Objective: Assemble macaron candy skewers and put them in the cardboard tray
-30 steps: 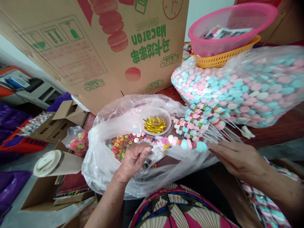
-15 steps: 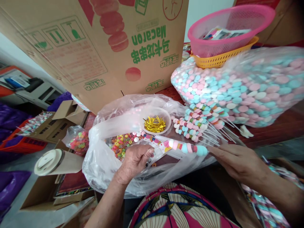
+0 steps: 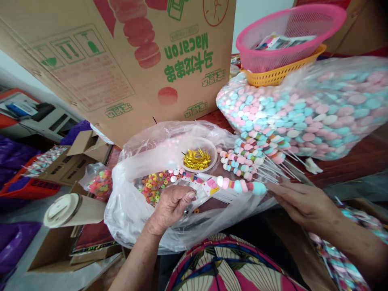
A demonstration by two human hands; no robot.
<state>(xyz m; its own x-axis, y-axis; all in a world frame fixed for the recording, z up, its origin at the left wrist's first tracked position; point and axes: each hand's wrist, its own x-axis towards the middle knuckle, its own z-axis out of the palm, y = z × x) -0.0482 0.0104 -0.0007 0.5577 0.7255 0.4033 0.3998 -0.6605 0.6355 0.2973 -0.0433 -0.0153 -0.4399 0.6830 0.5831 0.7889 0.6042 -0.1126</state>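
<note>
My left hand (image 3: 169,208) pinches a small clear printed sleeve (image 3: 198,185) over an open plastic bag (image 3: 136,202) of colourful ring candies (image 3: 153,186). My right hand (image 3: 298,202) holds the stick end of a candy skewer (image 3: 239,186) strung with pink, white and blue pieces, whose tip sits at the sleeve's mouth. A small bowl of gold twist ties (image 3: 197,158) rests in the bag behind. Several finished skewers (image 3: 245,161) lie in a pile just beyond my right hand.
A big clear bag of pink, blue and white candies (image 3: 303,109) fills the right. Pink and yellow baskets (image 3: 281,44) stand behind it. A large cardboard box (image 3: 121,60) leans at the back. A lidded cup (image 3: 65,208), small cartons and a red crate sit to the left.
The skewer in my right hand slid a little left and right at the sleeve's mouth. My left hand stayed pinched on the sleeve.
</note>
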